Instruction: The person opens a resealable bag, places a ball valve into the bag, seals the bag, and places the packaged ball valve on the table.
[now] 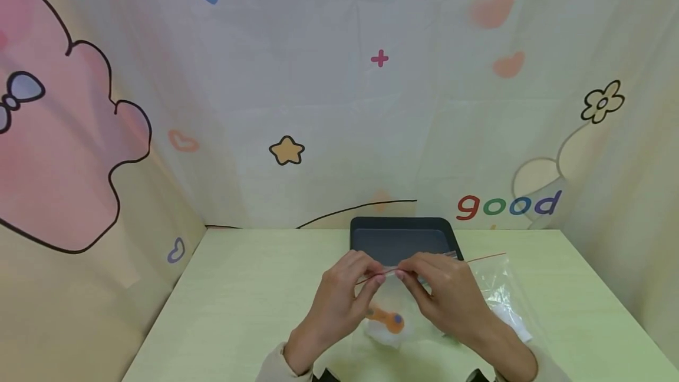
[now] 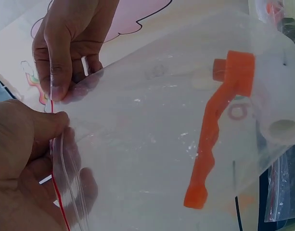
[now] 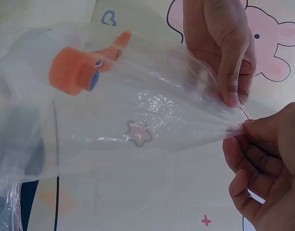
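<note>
In the head view, my left hand (image 1: 339,295) and right hand (image 1: 452,295) meet in front of the dark tray. Between thumb and fingers, each pinches the red-lined mouth edge of a clear zip bag (image 2: 137,149), the hands almost touching. The bag hangs below them. Inside it shows an orange plastic piece (image 2: 212,130) with a wavy handle and a round collar, beside a white rounded piece (image 2: 282,108) with a hole. In the right wrist view the bag's film (image 3: 161,110) gathers into creases toward the pinching fingertips.
A dark shallow tray (image 1: 403,222) stands at the back of the pale green table (image 1: 223,311). Another clear bag (image 1: 490,276) with a red edge and something white inside lies right of my right hand. A printed cloth (image 1: 329,87) hangs behind and around the table.
</note>
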Available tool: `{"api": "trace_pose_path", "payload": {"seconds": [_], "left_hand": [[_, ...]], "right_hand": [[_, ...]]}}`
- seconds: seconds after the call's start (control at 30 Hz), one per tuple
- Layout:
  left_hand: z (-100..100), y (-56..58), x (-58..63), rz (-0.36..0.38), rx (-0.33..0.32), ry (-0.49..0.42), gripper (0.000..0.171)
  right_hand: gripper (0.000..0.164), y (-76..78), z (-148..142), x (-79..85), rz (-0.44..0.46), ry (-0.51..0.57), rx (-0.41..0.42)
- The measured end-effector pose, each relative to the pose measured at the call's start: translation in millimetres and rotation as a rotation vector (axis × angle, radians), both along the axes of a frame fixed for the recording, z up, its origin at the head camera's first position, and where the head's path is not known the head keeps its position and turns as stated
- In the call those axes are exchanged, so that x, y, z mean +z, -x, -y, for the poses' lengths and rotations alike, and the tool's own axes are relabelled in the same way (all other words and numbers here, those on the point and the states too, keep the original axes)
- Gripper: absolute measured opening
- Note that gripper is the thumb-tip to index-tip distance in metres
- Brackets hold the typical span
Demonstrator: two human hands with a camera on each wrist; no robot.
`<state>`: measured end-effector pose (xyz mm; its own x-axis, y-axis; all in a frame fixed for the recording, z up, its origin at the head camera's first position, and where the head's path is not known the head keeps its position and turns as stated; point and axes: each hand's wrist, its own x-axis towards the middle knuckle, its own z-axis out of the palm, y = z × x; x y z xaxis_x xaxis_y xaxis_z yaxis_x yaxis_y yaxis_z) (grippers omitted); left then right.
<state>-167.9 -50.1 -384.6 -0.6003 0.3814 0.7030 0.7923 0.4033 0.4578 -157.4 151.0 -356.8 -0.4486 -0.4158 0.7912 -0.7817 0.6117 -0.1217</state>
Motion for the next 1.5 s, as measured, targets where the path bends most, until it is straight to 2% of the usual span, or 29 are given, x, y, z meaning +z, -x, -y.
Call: {"api": "trace_pose_path", "payload": {"seconds": [0.17,0.3,0.4,0.5,0.7,0.83,0.93,1.0,1.23,1.33,1.43,1.5], "left_hand": [[3,0.4,-1.4,0.059,0.000,0.000,0.009],[6,1.4,-3.6,0.110,-0.001,0.004,0.010],[7,2.2,-4.9,0.118,-0.007,-0.003,0.010],[7,3.0,-6.0,0.096,-0.016,-0.016,0.010],[8,3.7,-5.6,0.054,-0.005,-0.020,0.010],[13,2.6,-4.7,0.112,-0.013,0.006,0.011],[16,1.0,-4.3,0.151,-0.014,0.029,0.011],[18,0.6,-4.3,0.152,-0.017,0.031,0.011],[18,2.9,-7.6,0.068,-0.008,0.016,0.008],[19,2.7,-7.3,0.076,-0.002,0.026,0.009],[21,2.3,-7.3,0.122,-0.008,0.039,0.010],[23,2.1,-7.8,0.155,-0.016,0.044,0.010]], "right_hand": [[0.004,0.8,0,-0.2,-0.003,0.008,-0.003],[0.016,0.8,-2,0.7,-0.016,0.016,-0.021],[0.020,0.4,-2,1.1,-0.010,0.018,-0.029],[0.020,-0.1,-2,0.9,-0.002,0.023,-0.029],[0.011,-0.8,0,-0.2,0.013,0.032,-0.010],[0.003,-1.4,-1,-0.3,0.022,0.034,-0.020],[0.004,-2.4,-3,0.1,0.025,0.041,-0.021],[0.016,-3.1,-4,0.5,0.035,0.042,-0.022],[0.003,-3.2,-2,-0.9,0.009,0.043,-0.008],[0.016,-2.9,-2,-1.2,0.021,0.044,-0.004],[0.029,-3.0,-3,-1.0,0.028,0.049,-0.004],[0.024,-3.4,-5,-1.0,0.035,0.052,-0.010]]}}
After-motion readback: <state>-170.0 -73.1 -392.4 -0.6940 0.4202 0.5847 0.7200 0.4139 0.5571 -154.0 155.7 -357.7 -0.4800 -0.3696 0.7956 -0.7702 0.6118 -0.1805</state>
